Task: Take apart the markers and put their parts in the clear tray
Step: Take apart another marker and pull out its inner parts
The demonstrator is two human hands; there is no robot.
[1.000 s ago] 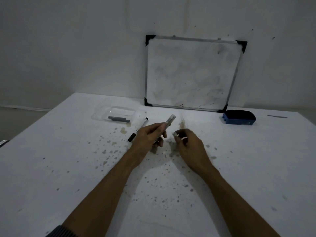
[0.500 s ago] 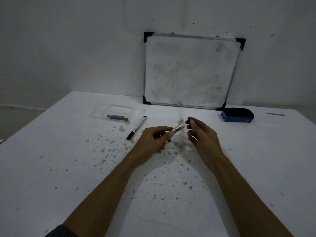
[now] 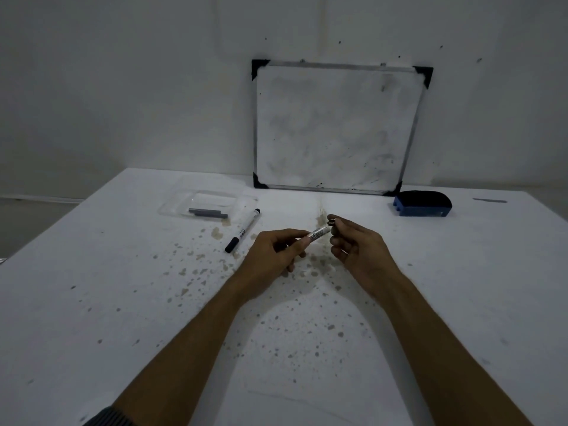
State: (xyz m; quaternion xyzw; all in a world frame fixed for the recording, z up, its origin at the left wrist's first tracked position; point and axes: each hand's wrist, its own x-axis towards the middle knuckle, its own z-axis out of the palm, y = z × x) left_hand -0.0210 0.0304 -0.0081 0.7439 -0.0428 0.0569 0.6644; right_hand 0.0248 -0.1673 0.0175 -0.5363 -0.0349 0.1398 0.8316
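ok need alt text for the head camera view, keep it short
Two bare hands hold a marker body over a stained white table: left hand grips the barrel, right hand pinches its dark end. A second marker lies beside a clear tray.

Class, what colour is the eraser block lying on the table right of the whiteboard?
The eraser is blue with a black top, seen in the head view.
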